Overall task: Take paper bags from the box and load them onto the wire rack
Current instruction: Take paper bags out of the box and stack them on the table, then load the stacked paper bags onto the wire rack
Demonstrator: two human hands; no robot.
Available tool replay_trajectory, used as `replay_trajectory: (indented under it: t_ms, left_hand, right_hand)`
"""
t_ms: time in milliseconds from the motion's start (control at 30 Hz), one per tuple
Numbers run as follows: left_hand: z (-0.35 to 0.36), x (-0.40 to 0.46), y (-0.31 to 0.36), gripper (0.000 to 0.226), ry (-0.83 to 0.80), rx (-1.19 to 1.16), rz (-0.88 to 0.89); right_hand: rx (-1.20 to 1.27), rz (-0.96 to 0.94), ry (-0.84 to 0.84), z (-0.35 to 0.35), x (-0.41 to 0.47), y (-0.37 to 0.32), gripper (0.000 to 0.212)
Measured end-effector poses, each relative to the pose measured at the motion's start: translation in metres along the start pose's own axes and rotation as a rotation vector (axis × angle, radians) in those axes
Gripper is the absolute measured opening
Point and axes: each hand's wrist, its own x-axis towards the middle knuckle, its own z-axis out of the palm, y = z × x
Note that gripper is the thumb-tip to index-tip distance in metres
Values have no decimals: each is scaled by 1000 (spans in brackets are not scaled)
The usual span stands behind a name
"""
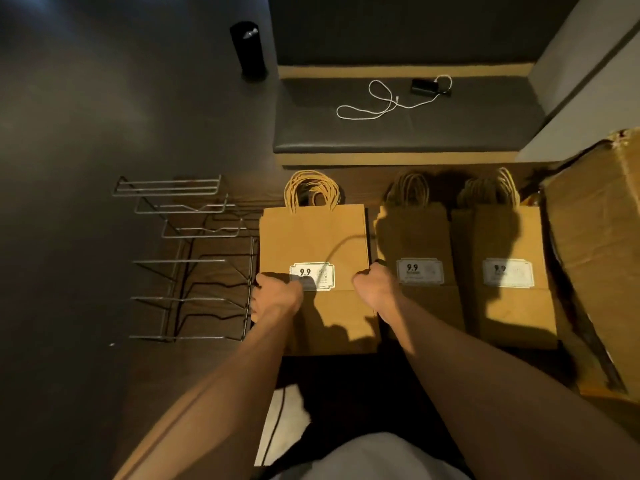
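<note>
On the floor at the middle of the head view, a stack of flat paper bags (313,251) lies handles-away from the person, and both hands sit at its sides: the left hand (277,296) wraps over the stack's left edge with its fingers curled down around the side, grasping it, while the right hand (372,287) is curled at the right edge and appears to pinch that side, though its fingertips are hidden behind the knuckles. To the right lie two more stacks, a middle stack (415,271) just beside the gripped one and a far stack (505,271) close against the cardboard box (595,258), which stands at the right border with its torn top barely in frame; what remains inside cannot be told. To the left, the wire rack (187,258) lies or leans on the dark floor with every visible slot bare, so by this picture unpacking looks well advanced but loading has not begun: three stacks are still to go in. As for room, the gripped stack's left edge almost touches the rack's right-hand wire, so the move across is short but tight, and the protruding wire ends could likely snag paper or the twisted handles. Ahead, a padded bench (398,123) carrying a white cable (381,105) closes the far side, and a dark cylinder (247,50) stands well apart at upper left; the open floor lies left of the rack.
</note>
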Motion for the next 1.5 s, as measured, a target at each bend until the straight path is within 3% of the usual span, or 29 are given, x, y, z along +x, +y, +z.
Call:
replay_trajectory:
  t_ms: [67,167,267,400,567,700,933,1067,1267,1300,1400,1500]
  left_hand:
    - [-1,4,-3,71,-38,-38,-15]
    - [-3,6,-1,60,-51,-39,2]
    - [-9,1,2,52,-57,-68,-10]
    - [-17,0,6,57,-2,-138,-19]
    - [-24,-5,16,44,34,-175,20]
    - [-28,-5,17,35,-32,-268,113]
    - [-53,-20,38,17,-202,-709,320]
    - [-72,-40,63,6,-131,-847,517]
    - [-122,-44,75,16,-72,-949,744]
    - [-132,-43,74,14,-51,-978,745]
    - [-158,-35,65,16,6,-1081,700]
    - [-181,-28,47,20,61,-1131,678]
  right_hand:
    - [8,5,5,2,0,-1,40]
    - [7,7,62,3,3,-4,13]
    - [-47,15,105,2,1,-8,16]
    - [-15,24,146,-5,0,-11,16]
    - [156,3,84,-9,9,-2,33]
    - [380,-17,161,-13,9,-4,42]
    - [745,-240,122,-53,-7,-15,30]
    - [956,-292,34,-73,-21,-33,32]
    - [975,-493,-65,-85,-50,-75,21]
    - [976,-521,-95,-82,-53,-82,28]
    - [1022,-539,-132,-66,-55,-101,83]
    - [1008,-619,-134,-37,-31,-113,111]
